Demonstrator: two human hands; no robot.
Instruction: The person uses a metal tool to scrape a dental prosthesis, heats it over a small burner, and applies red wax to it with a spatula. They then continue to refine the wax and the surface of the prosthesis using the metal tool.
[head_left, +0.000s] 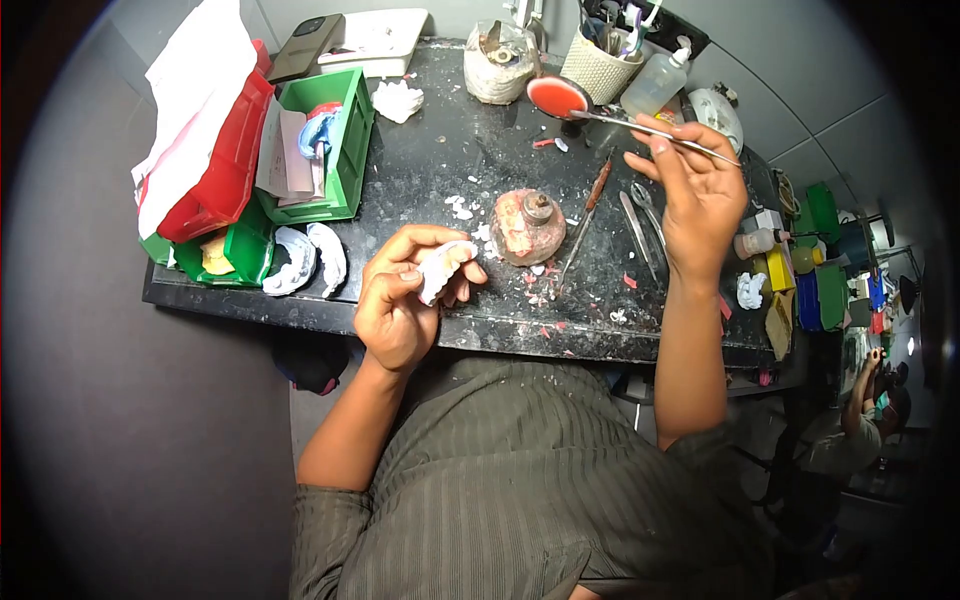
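My left hand (pixel 393 305) is closed around a small white dental plaster cast (pixel 440 272), held over the front edge of the dark bench. Raised at the right, my right hand (pixel 703 190) pinches a thin metal wax carver (pixel 650 129). The carver's tip reaches the rim of a round dish of red wax (pixel 557 97); whether it touches cannot be told. Between my hands stands a wax-smeared spirit lamp (pixel 528 235). Beside the lamp lie a red-handled wax knife (pixel 597 195) and metal tweezers (pixel 637 230).
Green bins (pixel 345 165) and a tilted red bin (pixel 205 200) stand left, near two white plaster arches (pixel 291 262). A phone (pixel 308 45), white tray (pixel 385 45), tool basket (pixel 597 70) and pump bottle (pixel 655 88) line the back. Another person (pixel 855 440) is at far right.
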